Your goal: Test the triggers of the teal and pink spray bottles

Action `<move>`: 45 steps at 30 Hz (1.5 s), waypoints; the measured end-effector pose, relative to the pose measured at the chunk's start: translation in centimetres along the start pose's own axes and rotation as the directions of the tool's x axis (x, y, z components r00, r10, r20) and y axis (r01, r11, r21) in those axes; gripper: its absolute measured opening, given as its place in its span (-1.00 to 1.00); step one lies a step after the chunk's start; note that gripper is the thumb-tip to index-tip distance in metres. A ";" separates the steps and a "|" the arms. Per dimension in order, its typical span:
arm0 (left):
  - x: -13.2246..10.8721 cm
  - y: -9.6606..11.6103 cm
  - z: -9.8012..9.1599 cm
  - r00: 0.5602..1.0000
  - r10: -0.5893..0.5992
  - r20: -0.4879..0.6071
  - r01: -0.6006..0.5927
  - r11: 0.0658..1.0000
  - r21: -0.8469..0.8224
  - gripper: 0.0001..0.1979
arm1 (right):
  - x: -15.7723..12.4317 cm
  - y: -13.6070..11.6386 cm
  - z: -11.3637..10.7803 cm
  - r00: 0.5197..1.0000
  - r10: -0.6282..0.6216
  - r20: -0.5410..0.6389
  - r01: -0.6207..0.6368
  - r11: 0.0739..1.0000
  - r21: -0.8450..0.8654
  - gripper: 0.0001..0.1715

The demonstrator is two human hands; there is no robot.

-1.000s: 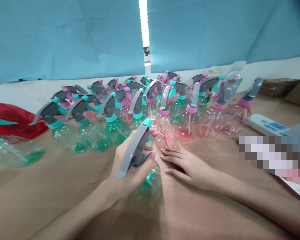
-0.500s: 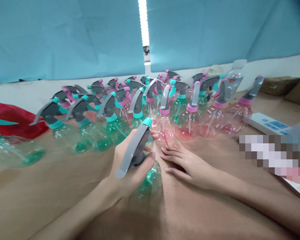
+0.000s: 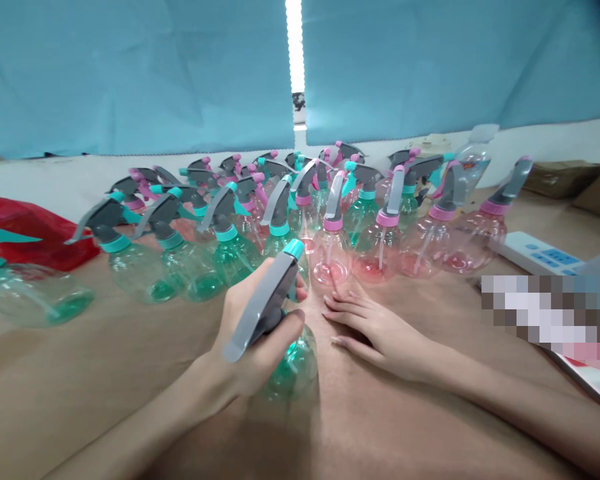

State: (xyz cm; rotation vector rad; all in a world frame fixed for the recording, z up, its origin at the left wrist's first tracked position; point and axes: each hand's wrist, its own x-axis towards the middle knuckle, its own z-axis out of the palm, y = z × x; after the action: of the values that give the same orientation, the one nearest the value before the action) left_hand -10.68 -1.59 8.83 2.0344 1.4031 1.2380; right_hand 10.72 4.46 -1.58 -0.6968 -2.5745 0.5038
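Note:
My left hand (image 3: 253, 333) is wrapped round the neck of a green spray bottle (image 3: 295, 367), just under its grey trigger head with a turquoise nozzle. The fingers hide the bottle's collar, and I cannot tell whether its base touches the table. Flat on the brown tabletop (image 3: 380, 420), to the right of that bottle, lies my right hand (image 3: 370, 327) with fingers stretched out and nothing in it. Just beyond its fingertips stands a pink spray bottle (image 3: 331, 257). Another green spray bottle (image 3: 235, 257) stands beyond my left hand.
Several more green and pink spray bottles fill the back of the table in rows. A red plastic bag (image 3: 45, 233) lies at the left. On the right are a white device with blue buttons (image 3: 540, 253), a clear bottle (image 3: 473, 160), cardboard (image 3: 560, 180) and a blurred-out object.
My left hand and the green spray bottle have shifted slightly left. My right hand stays where it was. The whole view has moved a little.

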 end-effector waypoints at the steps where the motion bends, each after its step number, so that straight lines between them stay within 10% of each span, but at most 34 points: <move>1: 0.0 -0.1 -0.1 1.000 -0.003 0.004 0.003 1.000 -0.010 -0.91 | 0.0 0.0 0.0 1.000 0.002 0.004 -0.002 1.000 0.000 -0.50; 11: 1.0 -0.8 0.1 0.999 0.002 -0.049 -0.002 1.000 -0.006 -0.55 | 0.1 -0.1 -0.2 1.000 0.009 0.011 -0.010 1.000 0.017 -0.53; 45: 1.0 -0.6 0.5 0.997 -0.015 -0.069 0.013 0.999 -0.029 -0.60 | -0.1 0.1 0.1 1.000 0.000 -0.027 0.001 1.000 0.021 -0.50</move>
State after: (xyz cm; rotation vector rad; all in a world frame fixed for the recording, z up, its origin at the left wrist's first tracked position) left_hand -10.43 -0.34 8.61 1.9770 1.4199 1.3275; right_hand 10.82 4.48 -1.80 -0.6906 -2.5403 0.5172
